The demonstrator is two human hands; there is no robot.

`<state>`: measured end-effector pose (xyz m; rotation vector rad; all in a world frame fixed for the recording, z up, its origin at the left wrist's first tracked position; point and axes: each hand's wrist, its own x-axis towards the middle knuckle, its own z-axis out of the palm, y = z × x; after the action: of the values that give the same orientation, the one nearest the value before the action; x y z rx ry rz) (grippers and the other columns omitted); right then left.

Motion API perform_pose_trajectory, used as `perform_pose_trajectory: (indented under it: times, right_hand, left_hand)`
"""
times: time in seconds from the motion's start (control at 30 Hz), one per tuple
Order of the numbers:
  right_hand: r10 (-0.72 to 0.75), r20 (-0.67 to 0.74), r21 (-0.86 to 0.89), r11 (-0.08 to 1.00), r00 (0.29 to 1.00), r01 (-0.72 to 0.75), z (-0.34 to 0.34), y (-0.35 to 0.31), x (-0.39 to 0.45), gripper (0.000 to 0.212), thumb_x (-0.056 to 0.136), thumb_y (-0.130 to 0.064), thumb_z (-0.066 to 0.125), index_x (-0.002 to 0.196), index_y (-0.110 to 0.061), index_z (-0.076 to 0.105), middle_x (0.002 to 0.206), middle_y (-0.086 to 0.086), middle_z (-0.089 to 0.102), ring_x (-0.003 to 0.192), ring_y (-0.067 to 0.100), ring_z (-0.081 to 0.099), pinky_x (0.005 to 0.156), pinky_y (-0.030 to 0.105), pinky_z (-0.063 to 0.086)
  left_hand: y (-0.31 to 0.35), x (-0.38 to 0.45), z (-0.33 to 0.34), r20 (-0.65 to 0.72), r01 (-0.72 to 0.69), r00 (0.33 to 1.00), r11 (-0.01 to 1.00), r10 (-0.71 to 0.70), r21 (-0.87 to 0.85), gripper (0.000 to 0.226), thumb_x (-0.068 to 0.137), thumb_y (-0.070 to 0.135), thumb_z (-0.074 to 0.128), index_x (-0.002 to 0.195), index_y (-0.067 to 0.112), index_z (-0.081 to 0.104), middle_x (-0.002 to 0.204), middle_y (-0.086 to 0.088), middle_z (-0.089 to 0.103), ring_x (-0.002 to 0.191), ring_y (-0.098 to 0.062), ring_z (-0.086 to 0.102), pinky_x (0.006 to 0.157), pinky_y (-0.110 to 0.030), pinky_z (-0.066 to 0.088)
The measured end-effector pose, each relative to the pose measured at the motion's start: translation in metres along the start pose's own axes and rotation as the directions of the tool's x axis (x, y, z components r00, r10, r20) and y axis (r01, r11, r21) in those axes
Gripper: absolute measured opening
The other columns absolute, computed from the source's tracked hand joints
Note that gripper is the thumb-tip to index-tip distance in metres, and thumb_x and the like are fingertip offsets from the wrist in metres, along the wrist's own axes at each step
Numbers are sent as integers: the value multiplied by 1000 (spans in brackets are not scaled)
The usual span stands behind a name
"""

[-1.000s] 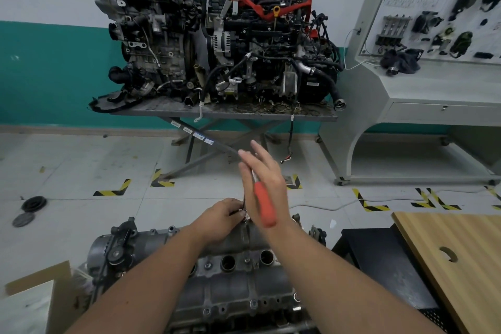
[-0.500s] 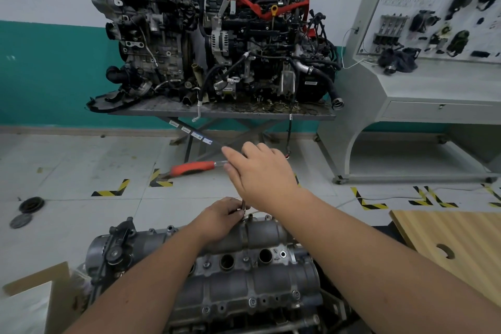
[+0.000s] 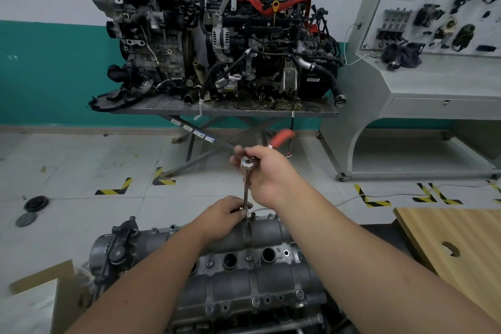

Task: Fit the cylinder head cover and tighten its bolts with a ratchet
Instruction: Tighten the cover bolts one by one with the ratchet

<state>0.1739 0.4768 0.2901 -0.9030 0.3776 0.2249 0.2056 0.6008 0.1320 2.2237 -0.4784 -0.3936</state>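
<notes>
Steadying the extension bar [image 3: 246, 190] over a far-edge bolt, the left hand [image 3: 225, 215] pinched it while the right hand [image 3: 267, 171] gripped the ratchet [image 3: 280, 138] to turn.

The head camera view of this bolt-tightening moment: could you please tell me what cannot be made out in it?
- Bolt and socket tip: hidden behind the left hand, which holds the foot of the extension bar.
- Ratchet handle: mostly covered by the right hand; its orange grip is motion-blurred.
- Cylinder head cover: near edge cut off by the frame bottom, its middle crossed by both forearms.
</notes>
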Motion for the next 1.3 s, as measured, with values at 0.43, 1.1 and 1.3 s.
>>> perform_pose_trajectory:
  times: [0.43,1.1,1.3]
  right_hand:
    - [-709,607,-686,-238,359,688,-49,44,17,34,87,-4,58,117,-11,72,135,10,60,123,29,56,98,38,48]
    - [-333,650,-681,-654,683,330,-20,7,2,42,106,-39,29,143,-25,42,111,4,54,95,28,54,72,37,36]
    - [-408,374,-927,-135,833,350,-6,3,3,31,103,-35,39,98,-16,63,73,-1,61,74,28,58,59,36,41]
  left_hand:
    - [8,-7,0,-20,-3,1000,992,1,-124,17,100,26,53,107,29,68,115,8,67,112,-12,61,101,-41,48]
    - [10,-5,0,-27,12,1000,997,-14,-71,15,102,17,53,102,19,68,79,14,52,72,-1,47,64,-13,33]
    - [9,-4,-1,-16,9,1000,993,-11,-116,18,101,16,56,100,29,67,92,5,60,69,11,53,67,-9,36]
